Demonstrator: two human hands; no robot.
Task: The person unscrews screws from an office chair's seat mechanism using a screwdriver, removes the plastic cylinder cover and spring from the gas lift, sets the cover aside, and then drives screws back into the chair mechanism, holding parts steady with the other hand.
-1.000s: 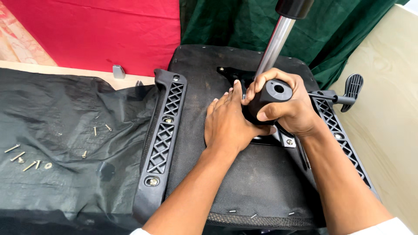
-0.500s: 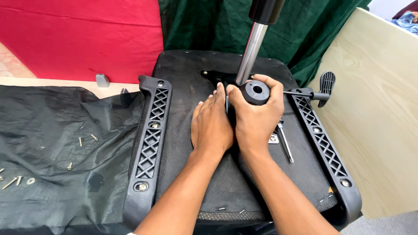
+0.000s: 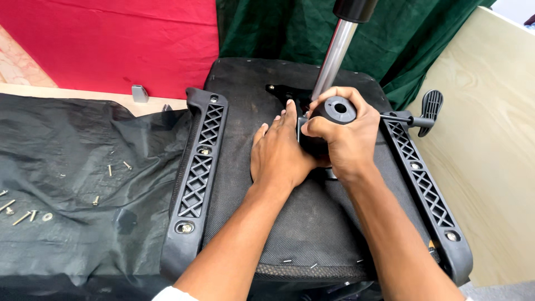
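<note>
Hands work on an upturned chair seat [image 3: 290, 234]: the right hand [image 3: 345, 139] grips a black cylindrical knob [image 3: 332, 114] beside the chrome gas-lift column [image 3: 333, 58], while the left hand [image 3: 278, 153] lies open and flat on the seat's underside, touching the right. Loose screws [image 3: 25, 214] lie on black sheeting [image 3: 72, 167] at left.

1. Seat underside [image 3: 312, 234] lies on the bench, flanked by the left armrest bracket [image 3: 198, 178] and right armrest bracket [image 3: 426, 189].
2. Knob [image 3: 337, 111] sits near the seat's far edge — metal column [image 3: 333, 61] rises just behind it.
3. Lever [image 3: 421, 118] juts past the seat's far right corner.
4. Loose screws [image 3: 111, 170] lie on the sheet [image 3: 67, 223], left of the seat — well apart from it.
</note>
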